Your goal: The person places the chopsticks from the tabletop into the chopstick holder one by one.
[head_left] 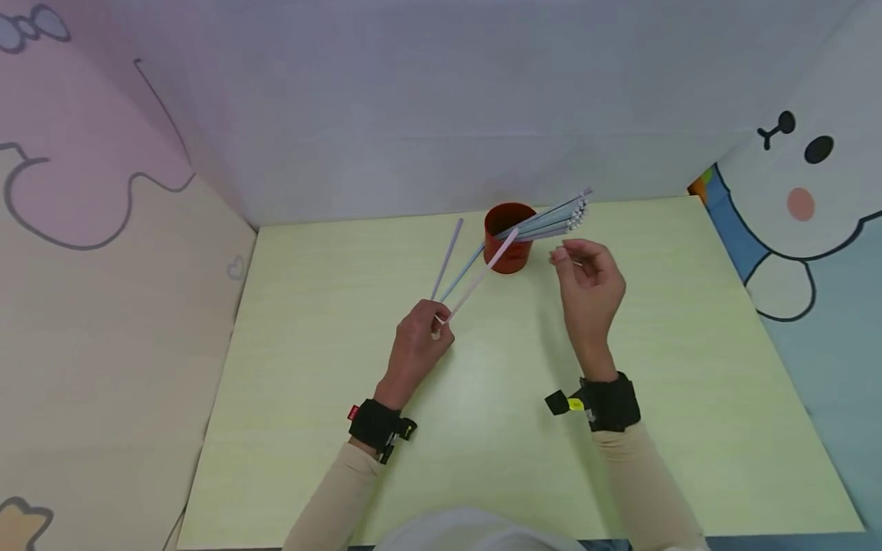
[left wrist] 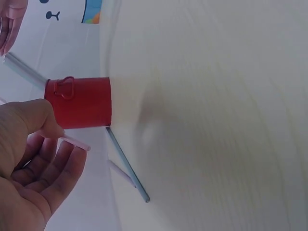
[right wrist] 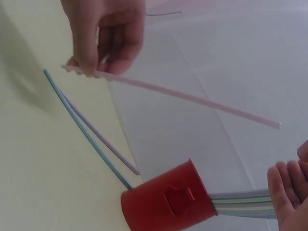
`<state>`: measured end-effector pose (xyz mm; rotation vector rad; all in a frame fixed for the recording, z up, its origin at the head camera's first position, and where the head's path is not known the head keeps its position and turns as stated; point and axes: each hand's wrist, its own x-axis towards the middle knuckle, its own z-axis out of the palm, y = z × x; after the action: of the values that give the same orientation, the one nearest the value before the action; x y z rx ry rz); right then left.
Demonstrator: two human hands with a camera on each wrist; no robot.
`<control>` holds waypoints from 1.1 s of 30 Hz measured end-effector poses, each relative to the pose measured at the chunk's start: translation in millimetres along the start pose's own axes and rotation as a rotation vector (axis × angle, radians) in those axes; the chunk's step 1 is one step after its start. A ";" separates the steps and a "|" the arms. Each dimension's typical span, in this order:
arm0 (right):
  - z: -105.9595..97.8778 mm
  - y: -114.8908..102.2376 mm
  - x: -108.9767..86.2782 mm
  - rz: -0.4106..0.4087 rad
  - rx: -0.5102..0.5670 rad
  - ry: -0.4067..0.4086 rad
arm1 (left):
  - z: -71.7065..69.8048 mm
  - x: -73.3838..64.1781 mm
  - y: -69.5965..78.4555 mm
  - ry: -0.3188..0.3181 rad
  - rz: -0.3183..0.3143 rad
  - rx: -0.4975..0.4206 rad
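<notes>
My left hand (head_left: pixel 416 343) pinches a thin pink straw (right wrist: pixel 192 98) near one end, its far end slanting up toward the red metal bucket (head_left: pixel 508 259). On the table beyond that hand lie a blue straw (right wrist: pixel 91 132), reaching to the bucket's base, and a purple straw (head_left: pixel 448 256). Many pale straws (head_left: pixel 551 220) lean out of the bucket to the right in a bundle. Just below their tips is my right hand (head_left: pixel 592 291), fingers loosely bent and apart from the straws; nothing shows in its grasp.
The pale yellow table (head_left: pixel 496 428) ends at a white wall sheet (head_left: pixel 427 153) close behind the bucket. Printed cartoon panels stand at the left and right sides. Each wrist wears a black strap (head_left: pixel 609 402).
</notes>
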<state>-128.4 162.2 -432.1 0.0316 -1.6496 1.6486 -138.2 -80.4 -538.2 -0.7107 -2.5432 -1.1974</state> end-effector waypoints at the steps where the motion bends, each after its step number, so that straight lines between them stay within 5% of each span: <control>1: 2.2 -1.2 -6.1 0.011 0.002 -0.027 | 0.7 0.2 1.3 -0.007 0.008 -0.007; 6: 12.7 -4.0 -30.1 0.060 0.026 -0.125 | 3.7 0.3 5.8 -0.020 0.048 -0.019; 13: 17.7 4.4 -46.9 0.103 0.097 -0.157 | 8.1 2.1 9.7 -0.031 0.121 -0.001; 33: -1.8 11.0 -43.4 0.122 0.089 -0.103 | 15.7 5.4 10.4 -0.065 0.154 -0.028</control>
<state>-103.3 143.9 -464.4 0.0629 -1.6828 1.8390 -137.5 -60.9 -539.2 -0.9479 -2.4753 -1.1794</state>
